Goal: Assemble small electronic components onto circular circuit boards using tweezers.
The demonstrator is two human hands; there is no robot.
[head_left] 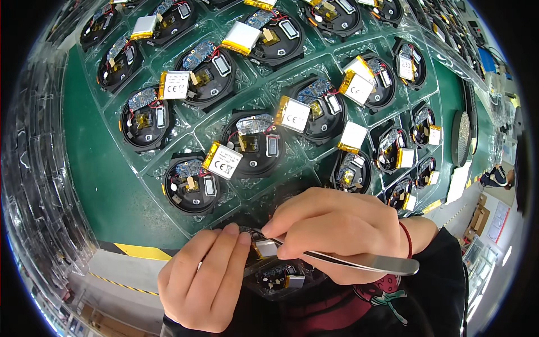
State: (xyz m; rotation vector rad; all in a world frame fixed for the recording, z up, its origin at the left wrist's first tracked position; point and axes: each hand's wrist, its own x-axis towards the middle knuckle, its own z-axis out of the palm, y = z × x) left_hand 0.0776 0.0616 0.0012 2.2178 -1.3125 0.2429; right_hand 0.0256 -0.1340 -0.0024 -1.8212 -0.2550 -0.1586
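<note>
My right hand is closed around metal tweezers, pinching them near the tips, which point left toward my left fingers. My left hand has its fingers bent together against a mostly hidden black round housing at the tray's near edge. Between the hands shows a silver battery with a yellow edge. Just below it, another dark housing with circuit parts and a small battery lies in the tray. The tweezer tips and the spot they touch are hidden by my fingers.
A clear plastic tray covers much of the green table. Its pockets hold several black round housings with blue circuit boards, wires and white batteries. Stacked clear trays stand left. A person is far right.
</note>
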